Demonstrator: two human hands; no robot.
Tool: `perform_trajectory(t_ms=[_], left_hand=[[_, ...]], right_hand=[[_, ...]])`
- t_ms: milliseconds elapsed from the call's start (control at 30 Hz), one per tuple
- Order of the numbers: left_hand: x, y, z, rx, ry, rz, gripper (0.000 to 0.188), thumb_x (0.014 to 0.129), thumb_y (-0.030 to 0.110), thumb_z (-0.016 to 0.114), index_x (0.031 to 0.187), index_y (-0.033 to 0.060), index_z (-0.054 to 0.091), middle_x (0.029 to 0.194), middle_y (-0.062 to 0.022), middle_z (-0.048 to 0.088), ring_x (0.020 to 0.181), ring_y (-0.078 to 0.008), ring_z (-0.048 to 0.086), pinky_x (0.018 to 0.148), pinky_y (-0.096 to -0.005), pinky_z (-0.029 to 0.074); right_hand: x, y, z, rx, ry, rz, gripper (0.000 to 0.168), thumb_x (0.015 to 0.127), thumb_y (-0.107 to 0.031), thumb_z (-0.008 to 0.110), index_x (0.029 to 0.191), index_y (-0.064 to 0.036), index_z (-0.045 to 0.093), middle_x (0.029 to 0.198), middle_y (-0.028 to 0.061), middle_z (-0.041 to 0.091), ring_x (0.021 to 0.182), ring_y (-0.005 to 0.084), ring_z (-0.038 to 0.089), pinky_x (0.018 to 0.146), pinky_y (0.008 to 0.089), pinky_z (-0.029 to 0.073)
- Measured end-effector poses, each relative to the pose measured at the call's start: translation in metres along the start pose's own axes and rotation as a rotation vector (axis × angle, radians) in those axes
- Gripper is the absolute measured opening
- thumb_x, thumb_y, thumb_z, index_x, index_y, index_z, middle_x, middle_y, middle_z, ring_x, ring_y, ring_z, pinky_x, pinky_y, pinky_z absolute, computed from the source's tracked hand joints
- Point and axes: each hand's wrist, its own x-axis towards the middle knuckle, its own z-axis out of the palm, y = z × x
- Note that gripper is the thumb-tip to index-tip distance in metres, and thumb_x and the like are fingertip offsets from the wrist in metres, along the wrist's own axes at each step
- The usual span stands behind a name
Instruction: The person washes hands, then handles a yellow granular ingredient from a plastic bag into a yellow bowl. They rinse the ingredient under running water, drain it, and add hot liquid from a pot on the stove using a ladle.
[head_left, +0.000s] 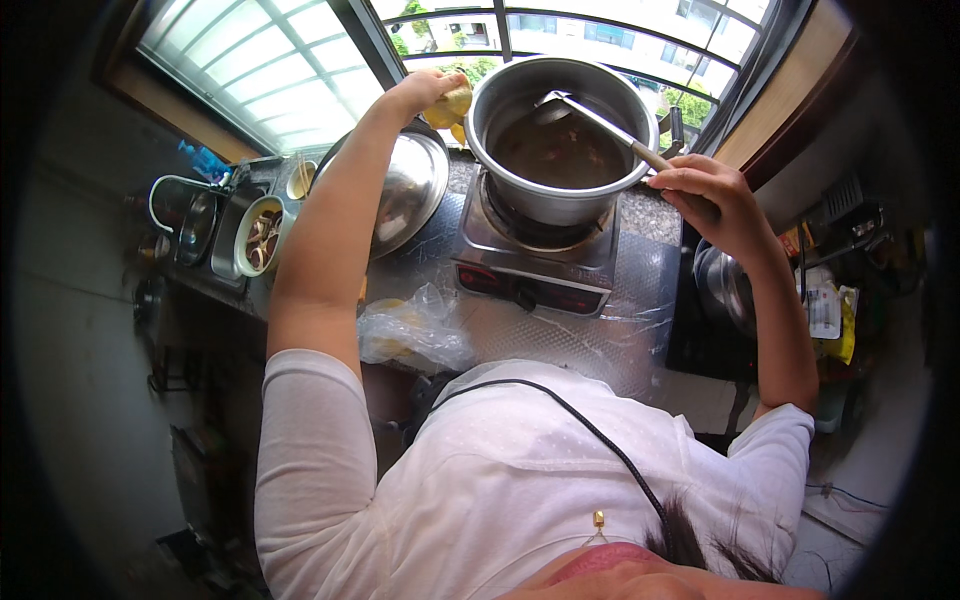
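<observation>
A deep metal pot (544, 204) stands on a portable gas stove (534, 281), with dark brown liquid (551, 154) and some pieces inside. My right hand (705, 191) grips the wooden handle of a metal spatula or ladle (600, 127), whose head rests inside the pot near its far wall. At the pot's left rim, my left hand (429, 90) holds a folded yellow cloth (451, 105) against or close to the metal. Whatever pot handle may be under the cloth is hidden.
A large metal lid (420, 187) lies left of the stove, partly behind my left arm. Farther left is a bowl of sliced food (262, 236). A clear plastic bag (420, 334) lies at the counter's front edge. Another metal pot (724, 289) stands right. The window (450, 30) is behind.
</observation>
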Motion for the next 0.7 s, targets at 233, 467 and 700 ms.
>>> perform_trajectory(t_ms=[233, 467, 700], left_hand=[[0.005, -0.001, -0.002, -0.026, -0.016, -0.016, 0.051, 0.093, 0.047, 0.052, 0.118, 0.0032, 0.059, 0.108, -0.0087, 0.063, 0.099, -0.0163, 0.059, 0.089, -0.0311, 0.045], [0.002, -0.001, 0.002, -0.059, 0.019, -0.011, 0.057, 0.092, 0.047, 0.055, 0.112, -0.0066, 0.059, 0.101, -0.0124, 0.065, 0.091, -0.0170, 0.062, 0.083, -0.0301, 0.047], [0.004, -0.012, 0.009, -0.180, 0.059, 0.012, 0.052, 0.096, 0.046, 0.048, 0.112, -0.0014, 0.061, 0.095, -0.0113, 0.065, 0.082, -0.0182, 0.062, 0.076, -0.0330, 0.048]], right_hand=[[0.005, -0.004, 0.005, -0.006, -0.101, -0.028, 0.029, 0.080, 0.003, 0.067, 0.106, -0.009, 0.068, 0.095, 0.0117, 0.065, 0.082, 0.0218, 0.066, 0.066, 0.0293, 0.056], [0.010, 0.006, 0.019, -0.070, -0.162, -0.080, 0.032, 0.075, 0.007, 0.069, 0.104, -0.006, 0.068, 0.095, 0.0122, 0.066, 0.085, 0.0237, 0.067, 0.070, 0.0308, 0.057], [-0.001, 0.022, 0.021, 0.043, 0.088, -0.047, 0.027, 0.078, -0.003, 0.071, 0.104, -0.006, 0.069, 0.097, 0.0118, 0.067, 0.089, 0.0251, 0.067, 0.075, 0.0333, 0.056]])
